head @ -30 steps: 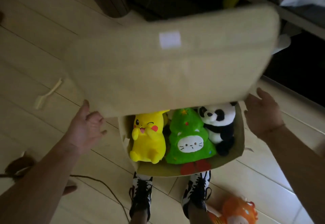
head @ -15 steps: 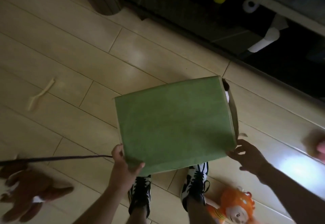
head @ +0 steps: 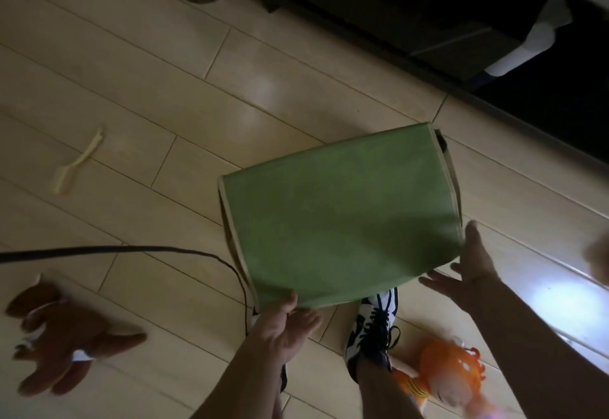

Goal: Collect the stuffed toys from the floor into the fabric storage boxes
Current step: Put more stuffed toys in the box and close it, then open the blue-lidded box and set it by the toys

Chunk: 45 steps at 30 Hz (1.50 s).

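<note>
1. Down at the near-left corner of the green fabric storage box [head: 342,217], the left hand [head: 280,326] has its thumb laid against the lid's edge; the other fingers [head: 306,318] spread loosely beneath the corner, so it touches the box and does not clamp it.
2. At the near-right corner the right hand [head: 474,264] is opened wide, fingers straight and splayed, its thumb tip just at the box's edge; it holds nothing.
3. With its lid shut, the box sits on the wooden floor [head: 230,89], right above the person's black-and-white shoe [head: 375,323]; a beige trim runs along its left and right edges, and a dark handle gap shows at the far-right corner.
4. Left of the box a dark cable [head: 131,249] crosses the floor and bends down beside the left hand.
5. Well apart on the left lies a brown stuffed toy [head: 62,343]; an orange stuffed toy [head: 448,369] lies near the shoe, between the two forearms.
6. Farther out on the left is a pale brush [head: 77,161], with bare boards between it and the box.
7. Beyond the box runs open floor up to dark furniture [head: 428,7] along the top edge.
</note>
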{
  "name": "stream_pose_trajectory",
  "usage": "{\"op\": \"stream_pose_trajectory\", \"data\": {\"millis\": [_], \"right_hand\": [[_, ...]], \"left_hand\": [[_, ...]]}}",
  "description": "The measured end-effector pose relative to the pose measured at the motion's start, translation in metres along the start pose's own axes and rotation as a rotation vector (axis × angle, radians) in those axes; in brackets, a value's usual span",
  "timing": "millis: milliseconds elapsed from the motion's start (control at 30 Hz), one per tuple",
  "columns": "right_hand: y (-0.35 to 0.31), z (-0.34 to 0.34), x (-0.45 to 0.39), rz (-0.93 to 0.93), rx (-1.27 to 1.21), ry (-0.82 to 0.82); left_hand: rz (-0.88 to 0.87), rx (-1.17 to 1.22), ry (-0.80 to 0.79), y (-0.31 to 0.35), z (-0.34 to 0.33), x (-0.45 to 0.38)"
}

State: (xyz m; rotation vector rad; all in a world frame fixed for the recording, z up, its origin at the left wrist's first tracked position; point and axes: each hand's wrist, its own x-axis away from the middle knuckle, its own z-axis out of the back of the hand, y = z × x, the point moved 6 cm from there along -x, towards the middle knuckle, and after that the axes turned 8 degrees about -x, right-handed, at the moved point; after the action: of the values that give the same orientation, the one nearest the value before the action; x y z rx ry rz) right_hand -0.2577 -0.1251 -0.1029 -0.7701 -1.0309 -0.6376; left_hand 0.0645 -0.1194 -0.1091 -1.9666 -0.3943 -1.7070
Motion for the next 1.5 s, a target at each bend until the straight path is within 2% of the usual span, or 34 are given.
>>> {"op": "stream_pose_trajectory", "data": {"millis": [133,233,333,400,467,567,633,767,833,967,1033,1067,1200,1267,1400,1500], "right_hand": [[0.012,-0.02,-0.013,-0.085,-0.126,-0.188],[0.019,-0.035,-0.025,-0.049,-0.248,-0.269],[0.022,-0.056,-0.021,-0.024,-0.362,-0.344],[0.023,-0.077,-0.013,0.004,-0.392,-0.407],[0.02,-0.098,-0.001,0.008,-0.354,-0.434],[0.017,-0.121,0.013,-0.055,-0.136,-0.421],[0.016,-0.12,0.02,-0.078,0.017,-0.404],[0.02,-0.074,0.018,0.077,0.231,-0.278],[0.032,-0.035,0.016,0.114,0.24,-0.245],[0.075,0.081,0.043,0.186,0.198,-0.127],[0.111,0.15,0.067,0.18,0.123,-0.02],[0.133,0.184,0.08,0.185,0.089,0.053],[0.214,0.303,0.164,0.215,-0.094,0.302],[0.244,0.355,0.214,0.262,-0.211,0.429],[0.311,0.439,0.286,0.257,-0.334,0.555],[0.361,0.481,0.318,0.188,-0.366,0.558]], "left_hand": [[-0.148,0.258,-0.031,0.007,-0.018,-0.013],[-0.279,0.135,0.009,0.028,-0.031,-0.011],[-0.417,-0.164,0.157,0.072,-0.049,-0.003],[-0.557,-0.195,0.105,0.118,-0.065,0.002],[-0.649,-0.185,0.045,0.161,-0.084,0.01],[-0.601,-0.342,0.204,0.195,-0.105,0.017],[-0.527,-0.458,0.222,0.19,-0.12,0.021],[-0.364,-0.638,0.209,0.131,-0.134,0.029],[-0.338,-0.807,0.209,0.088,-0.138,0.033],[-0.515,-1.701,0.225,-0.008,-0.146,0.049],[-0.604,-2.041,0.127,-0.064,-0.15,0.064],[-0.651,-2.139,0.063,-0.093,-0.151,0.075],[-1.031,-2.233,-0.261,-0.207,-0.152,0.144],[-1.146,-2.265,-0.375,-0.262,-0.146,0.177],[-1.211,-2.346,-0.517,-0.373,-0.115,0.23],[-1.232,-2.428,-0.564,-0.446,-0.092,0.257]]}}
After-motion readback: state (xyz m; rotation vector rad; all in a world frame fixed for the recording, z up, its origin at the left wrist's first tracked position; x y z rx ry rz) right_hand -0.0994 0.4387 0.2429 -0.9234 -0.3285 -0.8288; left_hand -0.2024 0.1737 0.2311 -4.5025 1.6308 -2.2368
